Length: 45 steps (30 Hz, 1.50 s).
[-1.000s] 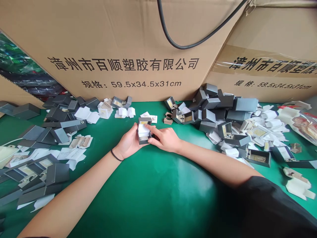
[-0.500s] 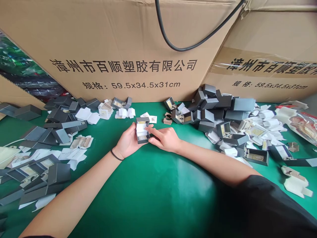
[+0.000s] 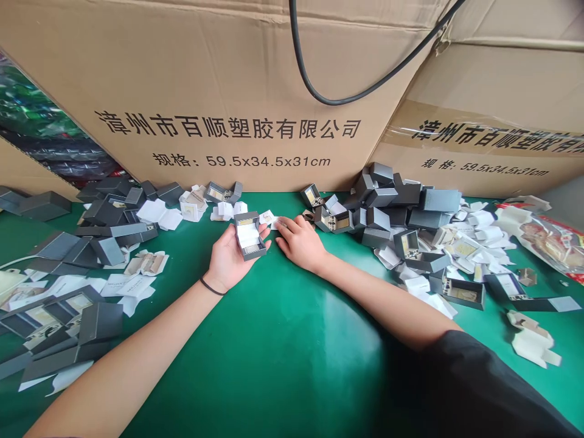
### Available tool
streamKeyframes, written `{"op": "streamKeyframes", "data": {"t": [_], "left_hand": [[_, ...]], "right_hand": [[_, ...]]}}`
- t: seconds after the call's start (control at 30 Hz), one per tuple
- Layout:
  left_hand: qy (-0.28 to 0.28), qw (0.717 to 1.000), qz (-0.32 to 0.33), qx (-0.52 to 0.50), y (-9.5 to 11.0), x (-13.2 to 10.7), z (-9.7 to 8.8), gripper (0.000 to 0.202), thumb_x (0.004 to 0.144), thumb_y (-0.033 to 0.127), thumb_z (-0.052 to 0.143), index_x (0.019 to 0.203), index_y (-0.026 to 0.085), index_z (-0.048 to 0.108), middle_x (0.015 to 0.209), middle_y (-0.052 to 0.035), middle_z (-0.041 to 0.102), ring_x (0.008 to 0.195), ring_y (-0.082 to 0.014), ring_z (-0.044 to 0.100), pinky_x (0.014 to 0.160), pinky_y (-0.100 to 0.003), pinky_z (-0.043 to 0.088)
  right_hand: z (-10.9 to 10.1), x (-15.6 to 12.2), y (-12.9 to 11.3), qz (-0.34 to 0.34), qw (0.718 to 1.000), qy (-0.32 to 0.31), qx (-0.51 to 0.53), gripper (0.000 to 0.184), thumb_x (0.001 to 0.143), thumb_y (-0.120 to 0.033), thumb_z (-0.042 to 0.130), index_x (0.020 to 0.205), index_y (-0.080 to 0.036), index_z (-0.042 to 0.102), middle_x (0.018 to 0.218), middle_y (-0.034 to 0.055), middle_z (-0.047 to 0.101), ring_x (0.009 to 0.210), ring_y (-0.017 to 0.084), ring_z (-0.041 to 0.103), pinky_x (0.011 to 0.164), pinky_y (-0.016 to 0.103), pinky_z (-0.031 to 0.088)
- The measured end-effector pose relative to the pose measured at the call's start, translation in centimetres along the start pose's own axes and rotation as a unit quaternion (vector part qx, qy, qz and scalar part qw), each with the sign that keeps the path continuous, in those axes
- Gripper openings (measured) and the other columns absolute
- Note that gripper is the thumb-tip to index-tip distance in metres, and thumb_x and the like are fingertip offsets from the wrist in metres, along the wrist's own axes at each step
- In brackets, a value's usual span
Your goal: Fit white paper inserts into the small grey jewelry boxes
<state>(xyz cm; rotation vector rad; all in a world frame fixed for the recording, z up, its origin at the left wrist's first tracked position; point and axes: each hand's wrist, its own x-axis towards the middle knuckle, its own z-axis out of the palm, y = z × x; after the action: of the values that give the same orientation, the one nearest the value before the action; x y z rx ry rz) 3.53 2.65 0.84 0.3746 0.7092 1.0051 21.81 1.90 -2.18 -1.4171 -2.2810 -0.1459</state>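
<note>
My left hand (image 3: 232, 255) cradles a small open grey box (image 3: 249, 235) with a white insert, its lid standing up. My right hand (image 3: 298, 241) has left the box and reaches forward over the green table (image 3: 283, 340). Its fingertips touch a small white card (image 3: 270, 219) lying just behind the box. The fingers are curled down on that card. A dark band sits on my left wrist.
Heaps of grey boxes (image 3: 401, 207) and white inserts lie to the right, more grey boxes (image 3: 104, 225) and sleeves to the left. Large cardboard cartons (image 3: 228, 91) wall off the back. A black cable (image 3: 319, 91) hangs in front of them. A plastic bag (image 3: 552, 234) lies far right.
My right hand let go of the box and moved forward to the white card. My left hand shifted the open box slightly left and forward.
</note>
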Motion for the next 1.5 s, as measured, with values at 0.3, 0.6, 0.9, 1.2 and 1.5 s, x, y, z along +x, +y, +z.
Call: {"op": "streamKeyframes", "data": {"t": [0.3, 0.6, 0.9, 1.2, 1.5], "left_hand": [[0.006, 1.000, -0.006, -0.013, 0.0, -0.3, 0.0, 0.042, 0.095, 0.036, 0.032, 0.123, 0.014, 0.055, 0.109, -0.0141, 0.065, 0.102, -0.0238, 0.063, 0.080, -0.037, 0.053], [-0.041, 0.999, -0.027, 0.000, -0.1, 0.2, -0.3, 0.044, 0.095, 0.037, 0.031, 0.125, 0.014, 0.053, 0.118, -0.0151, 0.063, 0.118, -0.0314, 0.053, 0.096, -0.057, 0.042], [-0.064, 0.996, -0.061, 0.025, 0.1, 0.8, -0.7, 0.046, 0.095, 0.038, 0.031, 0.135, 0.017, 0.044, 0.127, -0.0151, 0.056, 0.123, -0.0309, 0.048, 0.093, -0.055, 0.045], [-0.094, 0.990, -0.100, 0.029, -0.4, 0.5, -0.5, 0.043, 0.095, 0.038, 0.035, 0.129, 0.018, 0.049, 0.128, -0.0130, 0.056, 0.127, -0.0325, 0.043, 0.095, -0.062, 0.040], [-0.122, 0.988, -0.080, 0.051, -0.7, 0.4, -0.9, 0.037, 0.093, 0.035, 0.041, 0.125, 0.020, 0.052, 0.118, -0.0109, 0.061, 0.119, -0.0300, 0.052, 0.093, -0.062, 0.042]], "right_hand": [[0.0, -0.2, 0.2, 0.058, 0.994, 0.017, 0.090, 0.031, 0.093, -0.027, 0.040, 0.119, -0.016, 0.055, 0.086, 0.0086, 0.066, 0.085, 0.021, 0.056, 0.075, 0.033, 0.048], [1.3, -0.1, 0.7, 0.224, 0.759, 0.050, 0.609, 0.051, 0.076, -0.028, 0.062, 0.125, -0.024, 0.046, 0.093, 0.0014, 0.063, 0.079, 0.015, 0.065, 0.076, 0.032, 0.057], [1.1, -0.2, 1.0, 0.180, 0.831, 0.074, 0.522, 0.028, 0.081, -0.023, 0.053, 0.110, -0.019, 0.053, 0.093, 0.0041, 0.066, 0.085, 0.015, 0.064, 0.076, 0.029, 0.054], [-1.4, 0.2, -0.2, 0.124, 0.908, 0.220, 0.334, 0.017, 0.090, -0.027, 0.049, 0.097, -0.022, 0.062, 0.097, 0.0049, 0.067, 0.086, 0.016, 0.061, 0.080, 0.033, 0.051], [-2.0, 0.3, -0.4, 0.005, 0.931, 0.245, 0.271, 0.020, 0.092, -0.025, 0.046, 0.100, -0.025, 0.065, 0.086, 0.0051, 0.061, 0.082, 0.017, 0.059, 0.072, 0.033, 0.049]]}}
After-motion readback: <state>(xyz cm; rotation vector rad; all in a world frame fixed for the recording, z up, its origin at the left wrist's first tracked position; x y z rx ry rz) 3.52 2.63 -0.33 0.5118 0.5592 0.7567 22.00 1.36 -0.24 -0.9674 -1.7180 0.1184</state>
